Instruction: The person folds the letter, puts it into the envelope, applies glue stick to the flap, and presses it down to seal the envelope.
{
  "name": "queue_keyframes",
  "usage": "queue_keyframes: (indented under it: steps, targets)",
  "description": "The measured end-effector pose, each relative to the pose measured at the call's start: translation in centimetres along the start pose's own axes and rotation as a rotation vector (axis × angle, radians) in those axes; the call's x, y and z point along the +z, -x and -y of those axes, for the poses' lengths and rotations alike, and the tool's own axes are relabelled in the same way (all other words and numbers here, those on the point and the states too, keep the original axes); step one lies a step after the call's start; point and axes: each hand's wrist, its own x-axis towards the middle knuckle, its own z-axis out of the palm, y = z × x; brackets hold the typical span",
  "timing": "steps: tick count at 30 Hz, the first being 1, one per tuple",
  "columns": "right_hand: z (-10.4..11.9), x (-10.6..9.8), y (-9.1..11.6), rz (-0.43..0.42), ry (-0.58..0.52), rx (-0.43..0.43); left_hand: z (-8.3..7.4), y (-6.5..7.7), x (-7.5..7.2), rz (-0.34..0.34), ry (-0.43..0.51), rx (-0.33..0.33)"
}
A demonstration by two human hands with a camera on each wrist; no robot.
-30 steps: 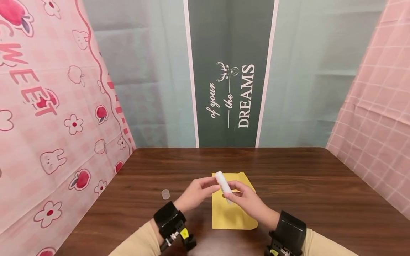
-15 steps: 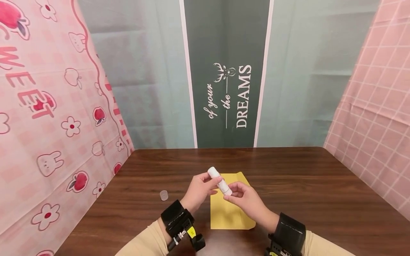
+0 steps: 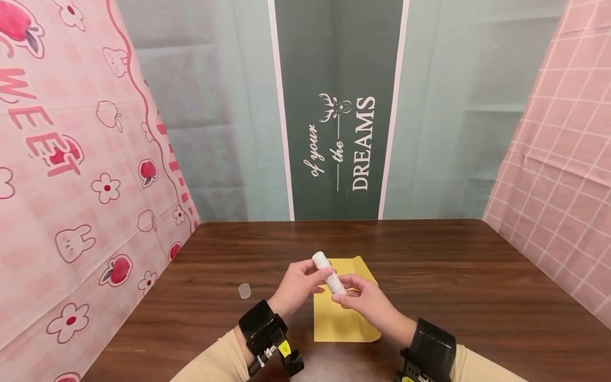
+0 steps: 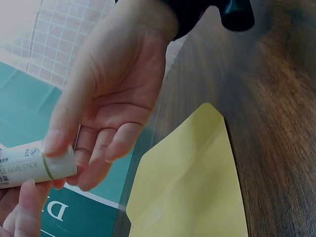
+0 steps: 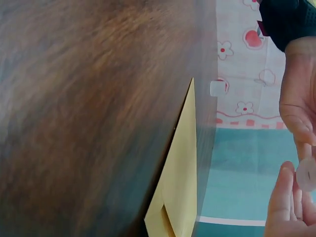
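A white glue stick (image 3: 333,279) is held tilted over the yellow envelope (image 3: 334,321). My left hand (image 3: 295,286) grips its body between thumb and fingers. Around the lower end, the thumb and fingers of my right hand (image 3: 369,300) pinch it. Printed lettering and a green line show on the glue stick (image 4: 22,167) in the left wrist view, where the right hand (image 4: 113,89) comes in from above. From the right wrist view I see the round end of the glue stick (image 5: 307,175). The envelope lies flat beneath both hands.
A small translucent cap (image 3: 244,291) rests on the brown wooden table (image 3: 453,265), left of my left hand. Curtains surround the table: pink fruit print (image 3: 110,233) on the left, green panels (image 3: 238,132) behind, pink grid (image 3: 549,159) on the right.
My left hand has moved in and taken hold of the glue stick's body. The stick shifted slightly left. My right hand has stayed near the lower end. Envelope and cap have not moved.
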Motion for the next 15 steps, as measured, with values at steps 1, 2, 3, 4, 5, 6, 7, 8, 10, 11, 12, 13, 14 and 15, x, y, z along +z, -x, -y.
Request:
queue_keyframes:
  steps: [1, 2, 3, 4, 5, 6, 7, 8, 10, 11, 12, 13, 14, 15]
  targets:
    - [0.04, -0.01, 0.01, -0.002, -0.002, -0.002, -0.04, 0.01, 0.00, 0.009, -0.002, 0.003]
    - [0.03, -0.05, 0.04, 0.006, -0.007, -0.004, -0.07, 0.02, -0.02, 0.018, -0.005, 0.006]
    - [0.03, -0.12, 0.08, 0.024, -0.017, -0.005, -0.11, 0.03, -0.06, 0.024, -0.010, 0.004]
    - [-0.01, -0.19, 0.10, 0.049, -0.034, -0.001, -0.16, 0.04, -0.10, 0.028, -0.014, 0.000]
    - [-0.07, -0.27, 0.12, 0.078, -0.050, 0.001, -0.20, 0.07, -0.15, 0.033, -0.017, -0.003]
    - [-0.14, -0.33, 0.14, 0.104, -0.064, 0.003, -0.25, 0.10, -0.19, 0.035, -0.020, -0.007]
    - [-0.19, -0.36, 0.17, 0.124, -0.072, 0.005, -0.28, 0.12, -0.23, 0.037, -0.022, -0.010]
    - [-0.24, -0.37, 0.18, 0.134, -0.075, 0.004, -0.28, 0.13, -0.25, 0.037, -0.024, -0.014]
    - [-0.28, -0.27, 0.18, 0.121, -0.068, 0.006, -0.28, 0.14, -0.26, 0.031, -0.021, -0.018]
    - [-0.28, -0.19, 0.17, 0.102, -0.053, 0.001, -0.27, 0.16, -0.24, 0.028, -0.018, -0.016]
    - [-0.28, -0.08, 0.16, 0.077, -0.039, 0.000, -0.23, 0.16, -0.21, 0.026, -0.018, -0.013]
    - [-0.25, 0.04, 0.18, 0.047, -0.022, 0.001, -0.19, 0.16, -0.17, 0.024, -0.016, -0.005]
    - [-0.20, 0.17, 0.18, 0.017, -0.006, 0.000, -0.14, 0.15, -0.11, 0.022, -0.013, 0.001]
    - [-0.17, 0.27, 0.21, -0.011, 0.009, 0.001, -0.09, 0.15, -0.05, 0.020, -0.010, 0.003]
